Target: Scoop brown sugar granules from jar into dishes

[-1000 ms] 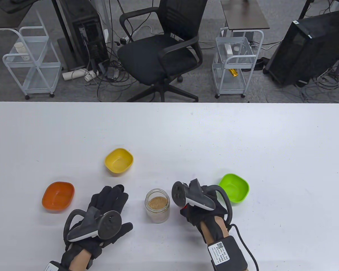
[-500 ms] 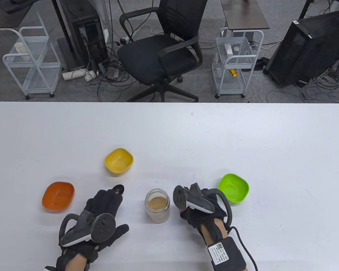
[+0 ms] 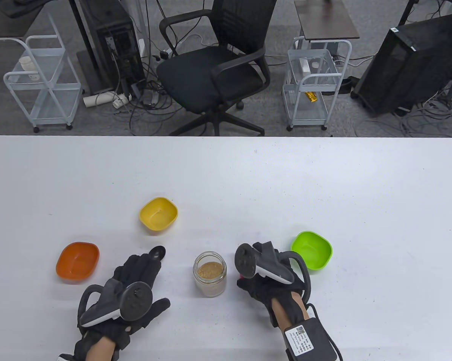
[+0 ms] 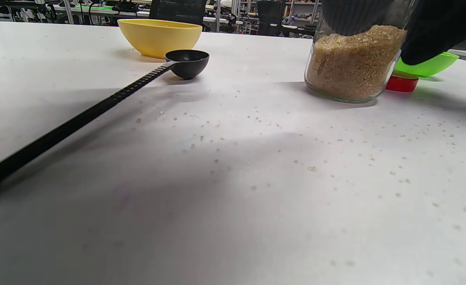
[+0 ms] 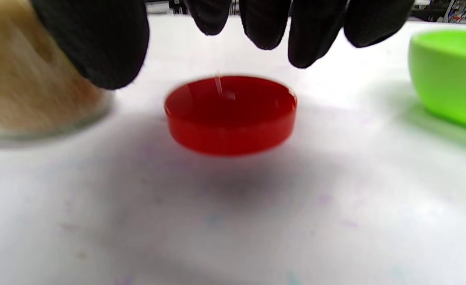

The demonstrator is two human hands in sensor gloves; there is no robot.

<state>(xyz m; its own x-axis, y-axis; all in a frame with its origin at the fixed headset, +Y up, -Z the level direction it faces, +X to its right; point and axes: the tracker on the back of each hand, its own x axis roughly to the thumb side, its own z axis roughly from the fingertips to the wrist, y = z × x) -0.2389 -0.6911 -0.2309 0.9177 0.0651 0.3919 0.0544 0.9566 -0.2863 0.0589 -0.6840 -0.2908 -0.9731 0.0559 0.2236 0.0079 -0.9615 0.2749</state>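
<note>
Right hand (image 3: 271,289) (fingers spread) over lid (image 5: 230,113)

Spoon (image 4: 98,107) handle end cut off; red lid (image 5: 231,114) blurred, mostly hidden under right hand (image 3: 271,282).

Left hand (image 3: 130,289) flat, fingers spread; right hand (image 3: 265,280) hovering, fingers loosely apart.

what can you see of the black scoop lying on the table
The black measuring scoop looks like matte plastic, with a small round bowl and a long straight handle ridged along its top. It lies flat on the white table, the empty bowl pointing toward the yellow dish but apart from it. In the table view only the bowl shows, past the left hand's fingertips; the hand covers the handle, and no view shows whether it touches it. Loose sugar grains are scattered nearby.
</note>
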